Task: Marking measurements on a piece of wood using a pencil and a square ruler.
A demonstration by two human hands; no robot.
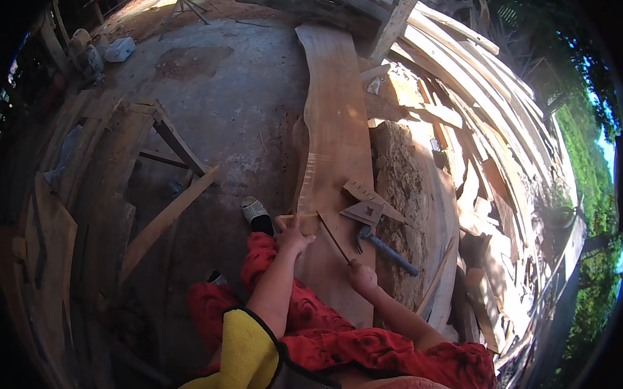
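Note:
A long wooden slab [336, 127] with a wavy left edge runs away from me, between my legs. My left hand [294, 239] holds a small flat piece of wood [309, 226] down at the slab's left edge, fingers spread over it. In my right hand [362, 276] is a thin, straight rod-like tool [334, 240], whose far tip meets the right end of that small piece. I cannot tell whether it is a file or a blade. Right of it lie a claw hammer [393, 254], a pointed wooden piece with a dark mark [364, 211] and a notched strip of wood [376, 198].
A rough-barked timber [401, 191] flanks the slab on the right, with stacked boards and offcuts [488, 173] beyond. On the left, leaning planks [168, 225] stand over the concrete floor [246, 99]. A wooden post [398, 21] rises near the slab's far end. A white plastic jug [120, 50] sits far left.

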